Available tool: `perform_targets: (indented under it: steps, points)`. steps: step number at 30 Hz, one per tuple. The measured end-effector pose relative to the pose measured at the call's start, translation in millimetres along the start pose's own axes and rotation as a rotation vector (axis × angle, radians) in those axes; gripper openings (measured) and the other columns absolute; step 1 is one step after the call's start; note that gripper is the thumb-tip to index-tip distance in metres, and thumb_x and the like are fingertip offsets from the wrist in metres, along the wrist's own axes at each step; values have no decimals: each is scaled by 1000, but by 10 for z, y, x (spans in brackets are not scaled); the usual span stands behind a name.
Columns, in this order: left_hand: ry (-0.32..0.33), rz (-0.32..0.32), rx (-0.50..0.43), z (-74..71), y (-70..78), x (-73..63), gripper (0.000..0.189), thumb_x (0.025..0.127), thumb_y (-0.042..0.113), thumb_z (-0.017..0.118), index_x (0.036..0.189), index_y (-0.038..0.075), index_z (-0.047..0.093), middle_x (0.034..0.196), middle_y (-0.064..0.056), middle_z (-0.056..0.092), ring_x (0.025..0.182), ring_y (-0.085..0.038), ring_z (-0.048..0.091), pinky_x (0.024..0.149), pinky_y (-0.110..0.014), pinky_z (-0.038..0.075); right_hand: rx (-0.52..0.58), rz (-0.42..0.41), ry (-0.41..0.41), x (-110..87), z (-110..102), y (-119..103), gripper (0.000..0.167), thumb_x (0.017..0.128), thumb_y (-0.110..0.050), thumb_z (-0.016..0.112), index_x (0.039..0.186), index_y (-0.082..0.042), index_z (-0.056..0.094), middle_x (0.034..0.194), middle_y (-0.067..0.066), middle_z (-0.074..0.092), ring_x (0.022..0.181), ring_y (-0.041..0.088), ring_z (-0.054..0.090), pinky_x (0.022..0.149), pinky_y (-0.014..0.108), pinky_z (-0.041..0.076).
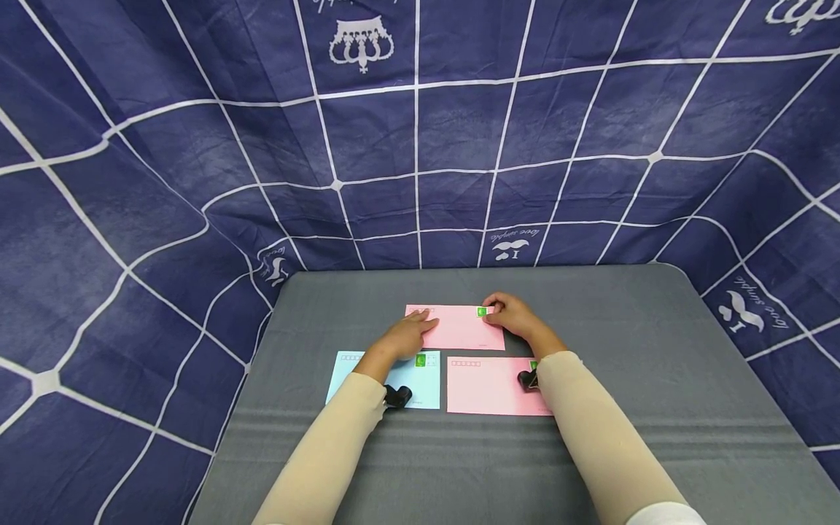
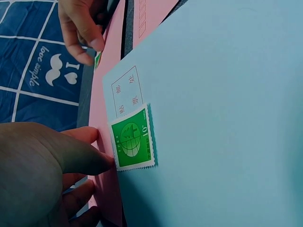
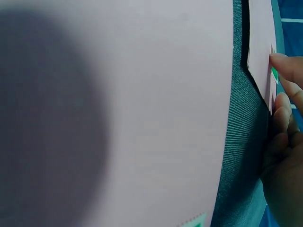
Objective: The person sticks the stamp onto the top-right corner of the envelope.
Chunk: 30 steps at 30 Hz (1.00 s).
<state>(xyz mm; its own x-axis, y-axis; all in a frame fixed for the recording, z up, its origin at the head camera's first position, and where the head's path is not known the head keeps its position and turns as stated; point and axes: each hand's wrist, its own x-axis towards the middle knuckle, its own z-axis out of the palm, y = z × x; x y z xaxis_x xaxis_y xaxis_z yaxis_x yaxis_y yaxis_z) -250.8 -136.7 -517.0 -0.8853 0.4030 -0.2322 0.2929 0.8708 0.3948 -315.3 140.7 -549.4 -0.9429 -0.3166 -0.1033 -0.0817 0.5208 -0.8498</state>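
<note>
A pink envelope (image 1: pixel 459 329) lies at the back of the grey table. My left hand (image 1: pixel 405 337) rests on its left part with the fingers spread. At the envelope's upper right corner my right hand (image 1: pixel 515 315) pinches a green postage stamp (image 1: pixel 482 311) between thumb and fingertip; the left wrist view shows that stamp tilted. Nearer to me, a light blue envelope (image 1: pixel 425 383) lies partly under my left forearm. Its green stamp (image 2: pixel 132 138) sits beside a printed red box. Another pink envelope (image 1: pixel 488 386) lies under my right forearm, its stamp mostly hidden.
The grey cloth-covered table (image 1: pixel 656 350) extends to both sides of the envelopes. A dark blue curtain (image 1: pixel 459 131) with white lines encloses the back and sides. Black wrist cameras (image 1: pixel 397 397) hang close over the front envelopes.
</note>
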Motion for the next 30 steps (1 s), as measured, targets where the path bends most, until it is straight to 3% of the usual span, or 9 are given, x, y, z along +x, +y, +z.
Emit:
perform_targets:
  steps: [30]
  points:
    - [6,20,10,12,-29,23,54,99,2,45,152,15,48,165,-12,32,155,-32,26,128,-45,21,-50,5,-7,-10,-21,-30,29,89,-6,73,117,-2,68,80,2,54,72,15,48,69,26,39]
